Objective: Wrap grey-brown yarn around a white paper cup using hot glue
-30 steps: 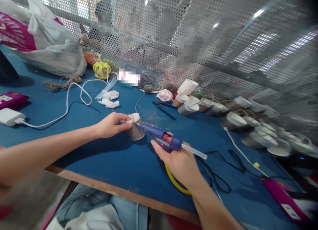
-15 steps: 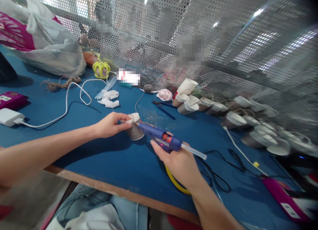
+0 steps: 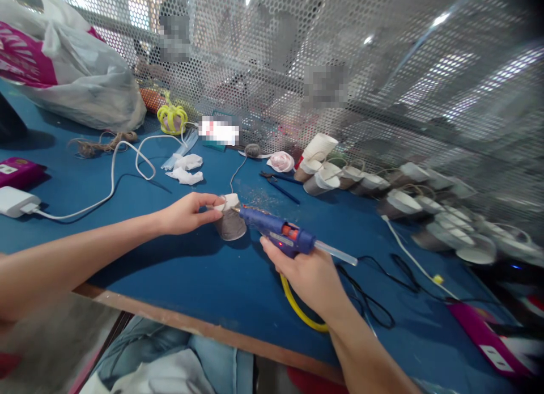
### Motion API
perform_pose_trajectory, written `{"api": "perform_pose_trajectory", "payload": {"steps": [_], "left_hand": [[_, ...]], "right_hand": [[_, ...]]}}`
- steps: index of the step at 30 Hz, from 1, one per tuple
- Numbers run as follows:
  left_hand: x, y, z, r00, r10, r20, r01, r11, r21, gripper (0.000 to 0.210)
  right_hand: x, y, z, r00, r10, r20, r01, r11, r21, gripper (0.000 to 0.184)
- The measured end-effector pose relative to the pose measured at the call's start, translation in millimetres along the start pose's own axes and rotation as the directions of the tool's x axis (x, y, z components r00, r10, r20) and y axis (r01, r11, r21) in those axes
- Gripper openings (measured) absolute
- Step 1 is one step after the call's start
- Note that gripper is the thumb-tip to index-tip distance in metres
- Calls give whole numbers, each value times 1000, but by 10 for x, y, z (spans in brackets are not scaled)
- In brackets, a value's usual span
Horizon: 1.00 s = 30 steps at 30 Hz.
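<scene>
Here's the left hand (image 3: 189,214), thumb and forefinger pinched on the upper edge of a small, tapering grey-brown cup with a white top (image 3: 230,227), which stands on the blue-topped desk (image 3: 212,286) in front of the person. And across from it, the right hand (image 3: 312,280), wrapped firmly round a dark-blue plastic glue gun (image 3: 274,231), 1 translucent glue stick (image 3: 336,253) poking out the back! The nozzle points straight at the cup's side, right up close; contact is too fine to call. Behind the cup, a thin grey cord (image 3: 238,173) runs to a small round grey ball of cord (image 3: 252,151). Blue-handled metal pliers (image 3: 281,189) lie beyond the gun, just beside a pale-pink rose-shaped piece (image 3: 280,161).
</scene>
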<state>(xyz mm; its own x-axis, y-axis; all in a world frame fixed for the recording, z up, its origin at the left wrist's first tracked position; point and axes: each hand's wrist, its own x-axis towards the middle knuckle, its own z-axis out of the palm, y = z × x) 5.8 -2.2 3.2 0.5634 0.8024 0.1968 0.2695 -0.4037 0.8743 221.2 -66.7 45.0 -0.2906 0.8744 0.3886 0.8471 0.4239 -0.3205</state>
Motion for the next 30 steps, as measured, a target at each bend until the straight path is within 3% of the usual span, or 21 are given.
{"api": "perform_pose_trajectory", "payload": {"steps": [6,11,17,24,30], "left_hand": [[2,-7,-14,998,38,47,-36,998,-41,21],[5,-30,-24,997,56,57,-53,998,-42,20],[-2,-21,-36,995,66,74,-64,997,-32,21],[-4,-31,-34,996,55,71,-54,998,-16,22],[-5,-7,-24,997,50,60,-49,999,-13,21]], "right_hand": [[-35,88,40,1000,-13,11,14,999,-45,26],[-68,119,77,996,3,86,-3,1000,-7,25],[-58,87,74,968,244,53,-249,961,121,35],[-60,86,69,977,206,49,-210,971,114,31],[-33,31,49,996,-9,93,12,1000,-28,24]]}}
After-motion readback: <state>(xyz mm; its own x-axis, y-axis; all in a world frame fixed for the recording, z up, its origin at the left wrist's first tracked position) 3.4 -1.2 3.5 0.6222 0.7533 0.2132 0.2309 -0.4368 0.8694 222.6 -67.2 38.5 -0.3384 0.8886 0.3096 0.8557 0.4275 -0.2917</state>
